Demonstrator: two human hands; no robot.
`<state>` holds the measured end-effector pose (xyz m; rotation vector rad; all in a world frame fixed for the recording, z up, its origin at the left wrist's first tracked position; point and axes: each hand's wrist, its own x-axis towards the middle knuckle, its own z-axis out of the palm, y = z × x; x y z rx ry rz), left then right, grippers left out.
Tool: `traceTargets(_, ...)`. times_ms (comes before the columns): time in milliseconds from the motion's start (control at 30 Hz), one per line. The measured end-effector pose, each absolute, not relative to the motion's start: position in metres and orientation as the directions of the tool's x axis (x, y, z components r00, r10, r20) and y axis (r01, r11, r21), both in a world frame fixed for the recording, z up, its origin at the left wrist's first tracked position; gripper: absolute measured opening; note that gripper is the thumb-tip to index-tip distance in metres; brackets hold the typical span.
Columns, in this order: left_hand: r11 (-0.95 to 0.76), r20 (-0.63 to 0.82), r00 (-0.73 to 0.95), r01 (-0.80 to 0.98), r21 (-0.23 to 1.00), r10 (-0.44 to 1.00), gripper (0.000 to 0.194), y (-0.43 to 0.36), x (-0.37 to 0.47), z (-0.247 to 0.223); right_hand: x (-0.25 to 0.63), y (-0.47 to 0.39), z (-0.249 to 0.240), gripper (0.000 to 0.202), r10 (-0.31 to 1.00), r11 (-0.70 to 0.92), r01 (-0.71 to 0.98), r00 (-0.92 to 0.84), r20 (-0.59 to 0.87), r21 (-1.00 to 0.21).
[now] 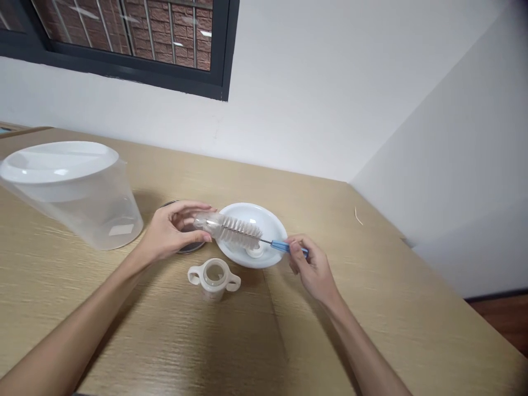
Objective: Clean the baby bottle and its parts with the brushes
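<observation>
A bottle brush (241, 231) with white bristles and a blue handle is held level above a white bowl (274, 223). My right hand (311, 267) is closed around its blue handle. At the bristle end, my left hand (173, 231) grips a crinkled clear plastic wrapper (207, 223), which covers the brush's tip. Inside the bowl, partly behind the bristles, lies a small white part (254, 252). In front of the bowl stands an uncapped baby bottle (214, 275) with two cream handles. A dark round dish (192, 247) is mostly hidden behind my left hand.
On the left stands a large translucent plastic pitcher (88, 206) with a white lid. A thin pale strip (358, 216) lies at the right of the wooden table (165, 341). White walls and a barred window (136, 33) rise behind.
</observation>
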<state>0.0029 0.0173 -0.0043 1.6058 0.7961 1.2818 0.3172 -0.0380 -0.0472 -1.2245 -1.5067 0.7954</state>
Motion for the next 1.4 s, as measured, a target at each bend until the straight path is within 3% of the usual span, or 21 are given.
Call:
traceTargets(267, -0.35, 0.35, 0.164, -0.028, 0.936, 0.922, 0.05, 0.023, 0.002, -0.01, 0.313, -0.036, -0.051, 0.033, 0.918, 0.347, 0.228, 0.115, 0.379, -0.91)
traceTargets(567, -0.397, 0.415, 0.236, -0.123, 0.91, 0.879, 0.051, 0.021, 0.008, -0.013, 0.322, -0.033, -0.052, 0.041, 0.957, 0.244, 0.215, 0.105, 0.271, -0.946)
traceTargets(933, -0.419, 0.421, 0.274, -0.069, 0.905, 0.864, 0.05, 0.014, 0.011, -0.009, 0.323, -0.035, -0.052, 0.048, 0.975, 0.197, 0.277, 0.049, 0.219, -0.941)
traceTargets(1033, -0.433, 0.436, 0.258, -0.072, 0.898, 0.862, 0.049, 0.014, 0.01, -0.007, 0.321, -0.037, -0.05, 0.047, 0.969, 0.233, 0.32, 0.007, 0.248, -0.918)
traceTargets(1133, -0.447, 0.449, 0.197, -0.057, 0.893, 0.872, 0.046, 0.017, 0.009, -0.01, 0.318, -0.039, -0.05, 0.033, 0.957, 0.274, 0.332, -0.003, 0.289, -0.903)
traceTargets(1267, -0.418, 0.416, 0.085, 0.0, 0.909, 0.905, 0.046, 0.022, 0.007, -0.015, 0.314, -0.037, -0.055, 0.041, 0.939, 0.317, 0.293, 0.041, 0.343, -0.902)
traceTargets(1400, -0.382, 0.382, 0.083, -0.008, 0.924, 0.921, 0.047, 0.023, 0.005, -0.014, 0.313, -0.033, -0.058, 0.031, 0.912, 0.353, 0.311, 0.097, 0.399, -0.882)
